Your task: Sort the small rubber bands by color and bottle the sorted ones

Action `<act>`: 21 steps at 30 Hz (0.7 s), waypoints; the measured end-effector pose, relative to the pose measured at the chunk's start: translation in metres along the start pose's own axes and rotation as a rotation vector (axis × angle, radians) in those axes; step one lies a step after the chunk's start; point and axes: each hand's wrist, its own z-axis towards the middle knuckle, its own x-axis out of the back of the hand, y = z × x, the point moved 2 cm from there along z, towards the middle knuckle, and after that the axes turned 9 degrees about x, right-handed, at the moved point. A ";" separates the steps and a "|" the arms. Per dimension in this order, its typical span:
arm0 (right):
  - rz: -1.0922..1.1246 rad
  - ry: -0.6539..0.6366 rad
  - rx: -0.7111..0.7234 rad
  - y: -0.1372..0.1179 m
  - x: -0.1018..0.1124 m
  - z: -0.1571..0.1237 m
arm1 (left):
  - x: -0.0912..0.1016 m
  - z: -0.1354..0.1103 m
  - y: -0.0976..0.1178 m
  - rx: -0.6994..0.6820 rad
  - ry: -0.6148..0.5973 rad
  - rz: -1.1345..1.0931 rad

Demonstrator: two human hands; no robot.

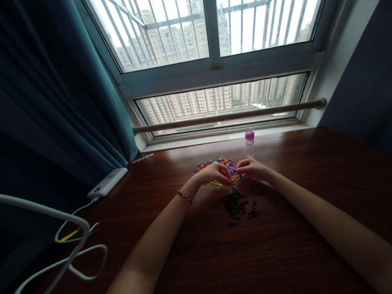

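A pile of small, many-coloured loop-like pieces [219, 160] lies on the dark wooden table; they are too small for me to tell whether they are clips or bands. My left hand [217, 173] reaches over the front of this pile, its fingers bent down and pinched together. At the pile's right edge, my right hand [251, 168] has thumb and fingers closed. What either hand pinches is too small to make out. Closer to me sits a separate heap of similar black pieces [234, 203], with a few lying loose beside it.
Behind my right hand stands a clear bottle with a pink lid [249, 136]. A white power bank [108, 182] with a cable lies at the table's left edge, near a blue curtain [101, 102]. White tubing [61, 209] curves at lower left. A window with a rail [226, 117] is behind.
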 end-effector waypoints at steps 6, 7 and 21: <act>0.085 -0.518 -0.212 -0.016 -0.012 -0.017 | -0.002 0.001 -0.005 0.048 -0.082 0.143; 0.082 -0.621 -0.259 -0.018 -0.015 -0.020 | -0.002 0.001 -0.005 0.048 -0.109 0.190; -1.013 0.136 0.527 0.014 -0.010 0.006 | -0.007 0.009 -0.006 -0.014 -0.121 0.429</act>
